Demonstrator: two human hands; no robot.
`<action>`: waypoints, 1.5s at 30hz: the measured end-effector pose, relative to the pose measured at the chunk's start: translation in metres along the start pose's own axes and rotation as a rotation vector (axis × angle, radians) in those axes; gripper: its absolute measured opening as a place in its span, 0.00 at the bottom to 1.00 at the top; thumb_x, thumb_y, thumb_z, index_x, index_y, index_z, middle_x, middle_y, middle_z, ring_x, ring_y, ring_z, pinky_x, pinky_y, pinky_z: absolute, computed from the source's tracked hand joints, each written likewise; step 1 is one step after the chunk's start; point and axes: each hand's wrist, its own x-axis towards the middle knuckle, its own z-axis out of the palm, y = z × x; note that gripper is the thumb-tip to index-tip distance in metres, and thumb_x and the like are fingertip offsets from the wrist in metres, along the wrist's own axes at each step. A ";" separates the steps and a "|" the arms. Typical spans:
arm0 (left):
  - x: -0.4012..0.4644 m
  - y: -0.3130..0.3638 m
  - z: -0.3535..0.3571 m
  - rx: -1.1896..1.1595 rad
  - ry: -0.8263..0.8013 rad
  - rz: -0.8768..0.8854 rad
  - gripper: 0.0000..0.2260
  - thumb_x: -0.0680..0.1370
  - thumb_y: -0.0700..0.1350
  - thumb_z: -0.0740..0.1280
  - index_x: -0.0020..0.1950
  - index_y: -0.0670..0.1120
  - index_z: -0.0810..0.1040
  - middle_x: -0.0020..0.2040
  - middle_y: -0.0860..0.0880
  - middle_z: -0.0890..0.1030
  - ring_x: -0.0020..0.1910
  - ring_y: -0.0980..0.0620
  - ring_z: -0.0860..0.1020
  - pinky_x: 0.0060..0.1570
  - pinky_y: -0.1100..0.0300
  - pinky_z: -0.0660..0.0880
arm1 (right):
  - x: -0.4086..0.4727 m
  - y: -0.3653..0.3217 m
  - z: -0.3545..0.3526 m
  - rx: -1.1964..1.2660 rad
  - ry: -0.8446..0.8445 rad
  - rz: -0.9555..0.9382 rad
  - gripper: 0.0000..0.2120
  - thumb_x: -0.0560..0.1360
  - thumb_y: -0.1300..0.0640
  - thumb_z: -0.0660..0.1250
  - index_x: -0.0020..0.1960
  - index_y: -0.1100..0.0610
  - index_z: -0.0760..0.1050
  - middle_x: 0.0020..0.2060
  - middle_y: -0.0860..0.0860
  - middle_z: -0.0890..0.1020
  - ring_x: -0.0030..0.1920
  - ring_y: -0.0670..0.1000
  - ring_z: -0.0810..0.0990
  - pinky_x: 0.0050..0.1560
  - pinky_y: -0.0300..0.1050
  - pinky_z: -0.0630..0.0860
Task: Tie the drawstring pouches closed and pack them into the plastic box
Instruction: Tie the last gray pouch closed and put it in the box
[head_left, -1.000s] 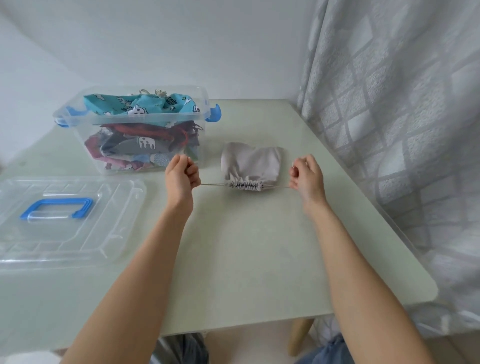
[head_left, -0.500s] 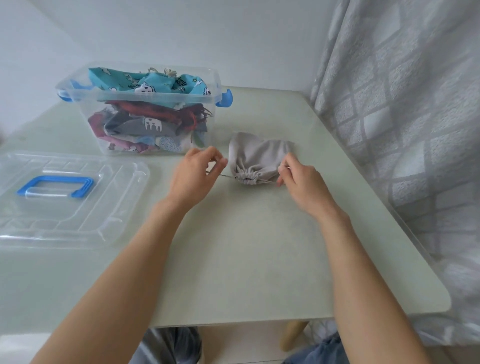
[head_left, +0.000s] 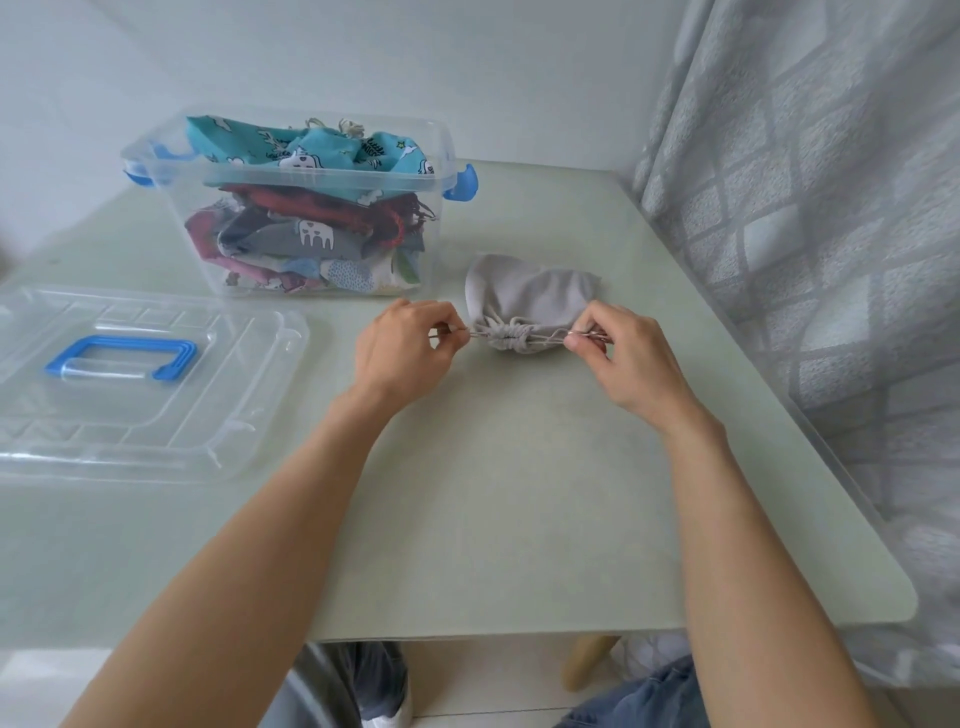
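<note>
A grey pouch (head_left: 527, 296) lies flat on the table (head_left: 509, 493), just right of the plastic box (head_left: 311, 208), its mouth gathered into tight pleats and turned toward the person. The left hand (head_left: 402, 351) pinches the cord (head_left: 545, 338) where it leaves the left side of the mouth, and the right hand (head_left: 618, 358) pinches the cord ends on the right, both with thumb and forefinger closed narrow on the string. The step looks to be drawing the mouth shut and knotting it. To do it well, the pull should probably run straight outward and level with the table, so the pleats close evenly; then one end should cross the other close against the gathers, since a knot made further out would leave slack. The fabric is light and may slide, so even tension matters. The box is already piled with patterned pouches up to its rim, with blue clips at both ends, and its clear lid (head_left: 140, 379) with a blue handle rests to the left. The table is pale green and otherwise bare; a white wall stands behind and a grey curtain (head_left: 810, 208) hangs along the right edge.
</note>
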 end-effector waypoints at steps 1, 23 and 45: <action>0.000 -0.001 0.000 -0.002 -0.019 -0.005 0.05 0.75 0.50 0.67 0.45 0.50 0.80 0.42 0.57 0.78 0.45 0.52 0.72 0.40 0.60 0.64 | -0.001 0.001 0.000 0.017 0.001 0.012 0.07 0.73 0.54 0.65 0.42 0.58 0.75 0.37 0.56 0.80 0.39 0.56 0.78 0.44 0.50 0.73; 0.011 -0.003 -0.056 -0.995 0.301 -0.141 0.08 0.72 0.37 0.72 0.50 0.46 0.80 0.43 0.51 0.82 0.39 0.55 0.83 0.45 0.64 0.78 | 0.059 -0.094 0.054 0.544 -0.206 0.288 0.08 0.75 0.61 0.67 0.38 0.56 0.75 0.32 0.50 0.82 0.24 0.45 0.71 0.26 0.35 0.66; 0.007 0.019 -0.020 -0.965 -0.280 -0.058 0.12 0.77 0.31 0.61 0.55 0.44 0.76 0.42 0.46 0.81 0.37 0.51 0.82 0.49 0.59 0.78 | 0.020 -0.048 -0.016 0.502 -0.215 0.143 0.08 0.74 0.68 0.66 0.42 0.56 0.77 0.47 0.48 0.75 0.35 0.44 0.75 0.38 0.37 0.71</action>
